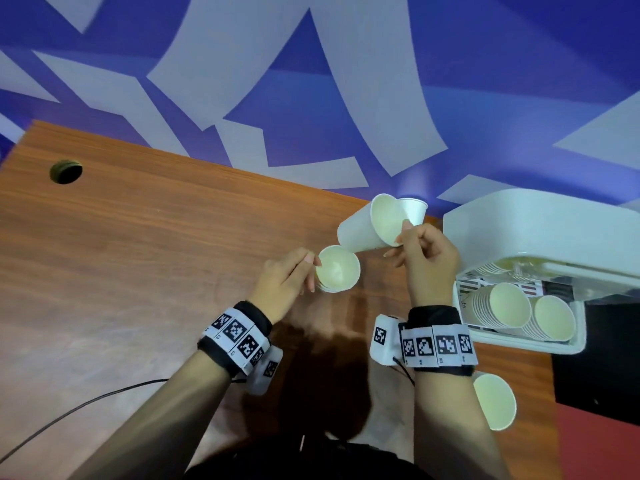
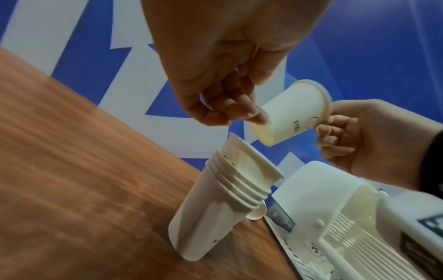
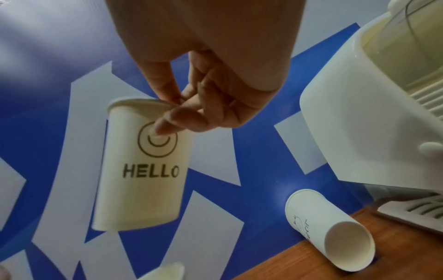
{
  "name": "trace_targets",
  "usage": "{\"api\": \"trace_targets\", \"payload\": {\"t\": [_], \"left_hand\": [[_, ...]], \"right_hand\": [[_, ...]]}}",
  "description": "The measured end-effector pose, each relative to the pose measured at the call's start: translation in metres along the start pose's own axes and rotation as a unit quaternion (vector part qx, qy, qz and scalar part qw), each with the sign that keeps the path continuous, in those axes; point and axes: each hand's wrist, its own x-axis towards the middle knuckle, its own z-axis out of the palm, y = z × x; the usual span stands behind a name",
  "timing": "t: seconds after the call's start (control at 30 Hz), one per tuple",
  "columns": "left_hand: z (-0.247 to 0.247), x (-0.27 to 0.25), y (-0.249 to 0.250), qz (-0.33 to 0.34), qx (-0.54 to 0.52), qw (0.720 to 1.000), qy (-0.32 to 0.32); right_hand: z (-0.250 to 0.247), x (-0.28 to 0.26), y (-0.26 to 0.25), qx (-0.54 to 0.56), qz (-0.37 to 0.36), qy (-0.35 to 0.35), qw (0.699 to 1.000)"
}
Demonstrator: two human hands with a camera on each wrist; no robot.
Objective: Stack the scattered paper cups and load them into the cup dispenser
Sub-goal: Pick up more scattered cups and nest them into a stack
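Note:
My right hand (image 1: 401,237) pinches the rim of a white paper cup (image 1: 363,230) printed HELLO (image 3: 143,166) and holds it tilted in the air, base pointing down to the left. Just below it a stack of nested cups (image 1: 337,268) stands on the wooden table (image 1: 138,254). My left hand (image 1: 311,271) hovers by the stack's (image 2: 227,189) rim with loosely curled fingers (image 2: 239,113); the left wrist view shows a small gap between them. The white cup dispenser (image 1: 536,237) stands at the right with cup stacks (image 1: 502,306) lying in it.
One loose cup (image 1: 414,209) lies on its side at the table's back edge, beside the dispenser (image 3: 359,113). Another cup (image 1: 495,400) lies near my right forearm. A cable hole (image 1: 65,171) is at the far left, and a black cable (image 1: 69,410) runs along the front left.

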Motion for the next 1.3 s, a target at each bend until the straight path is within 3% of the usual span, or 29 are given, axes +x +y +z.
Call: {"api": "trace_targets", "payload": {"t": [0.13,0.37,0.5,0.7,0.83,0.93,1.17,1.3], "left_hand": [[-0.001,0.001,-0.011,-0.053,-0.012,0.998,0.044],[0.001,0.002,-0.022,-0.102,-0.018,0.992,0.068],[0.000,0.006,-0.026,-0.112,-0.027,0.990,0.075],[0.000,0.015,-0.030,-0.116,-0.030,0.990,0.077],[0.002,0.020,-0.032,-0.111,-0.025,0.990,0.080],[0.003,0.022,-0.031,-0.116,-0.018,0.990,0.080],[0.006,0.021,-0.028,-0.117,-0.016,0.990,0.074],[0.007,0.020,-0.026,-0.115,-0.020,0.991,0.071]], "right_hand": [[0.000,-0.013,0.002,-0.001,-0.010,-0.054,0.998],[0.006,-0.022,0.018,-0.094,-0.048,-0.149,0.983],[0.007,0.005,0.032,-0.107,0.008,-0.095,0.990],[0.010,0.065,0.057,-0.267,0.021,-0.014,0.963],[0.015,0.092,0.065,-0.410,0.047,-0.020,0.911],[0.020,0.099,0.069,-0.453,0.082,-0.017,0.888],[0.026,0.104,0.073,-0.499,0.135,-0.039,0.855],[0.026,0.103,0.070,-0.493,0.157,-0.048,0.854]]}}
